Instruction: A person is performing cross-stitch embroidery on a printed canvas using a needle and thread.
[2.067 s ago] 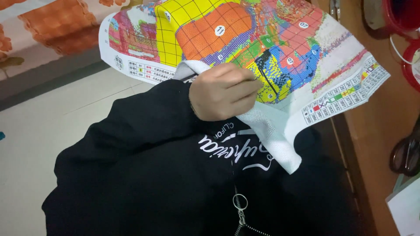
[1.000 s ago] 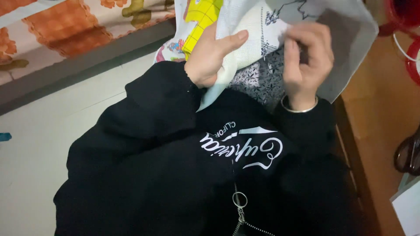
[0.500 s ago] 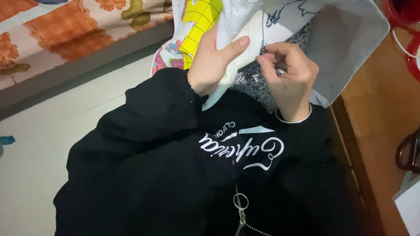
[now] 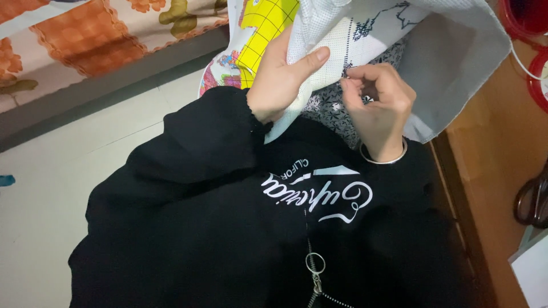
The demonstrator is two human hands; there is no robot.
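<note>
A white cross-stitch cloth (image 4: pixel 451 57) is turned over in front of my chest, so its pale back faces me. Its colourful gridded front (image 4: pixel 262 28) shows at the folded left edge. My left hand (image 4: pixel 279 80) grips that fold, thumb lying across the back of the cloth. My right hand (image 4: pixel 379 105), with a silver bracelet (image 4: pixel 383 161) on the wrist, is under the cloth. Its thumb and forefinger are pinched together at a dark stitched patch. What they pinch looks like a thin needle, but it is too small to see clearly.
A wooden table (image 4: pixel 502 148) runs along the right, with dark scissors (image 4: pixel 534 199), a red container (image 4: pixel 525 14) and a white sheet (image 4: pixel 534 274) on it. An orange patterned bedcover (image 4: pixel 85 40) lies at the top left above pale floor (image 4: pixel 57 171). My black zipped top (image 4: pixel 228 228) fills the bottom.
The cloth lay with its colourful front up and only my left hand on it. It is now flipped to its back, and my right hand has come in and pinched at the stitches.
</note>
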